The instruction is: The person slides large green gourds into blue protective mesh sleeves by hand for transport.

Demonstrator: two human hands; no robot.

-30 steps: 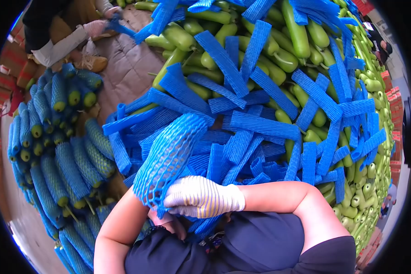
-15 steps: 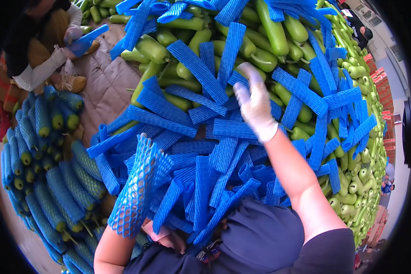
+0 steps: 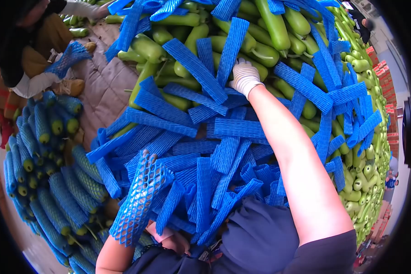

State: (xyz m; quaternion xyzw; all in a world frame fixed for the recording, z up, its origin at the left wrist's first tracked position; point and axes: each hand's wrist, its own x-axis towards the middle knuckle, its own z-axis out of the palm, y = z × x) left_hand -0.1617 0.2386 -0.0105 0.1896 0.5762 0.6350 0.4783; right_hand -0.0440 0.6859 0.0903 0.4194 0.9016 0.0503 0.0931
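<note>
My left hand (image 3: 141,182) is inside a blue foam net sleeve (image 3: 134,208) that reaches down to the wrist. Its fingers point up and stretch the mesh, with the tips near the top opening. In a white glove, my right hand (image 3: 246,77) reaches into the heap and closes over a green bottle gourd (image 3: 260,69); its fingertips are partly hidden. A flat blue net sleeve (image 3: 233,52) lies just left of that hand. Many more flat sleeves (image 3: 239,129) cover the gourds in front of me.
On the left lie several gourds in blue nets (image 3: 66,196). Another person (image 3: 36,50) sits at the upper left with a net sleeve (image 3: 71,58) over one hand, beside a grey quilted cloth (image 3: 102,82). Bare gourds (image 3: 365,173) are piled along the right.
My right hand has moved slightly down and left, from open fingers to closing on a gourd. My left hand has shifted slightly down, stretching the sleeve wider. The other person's arms have moved.
</note>
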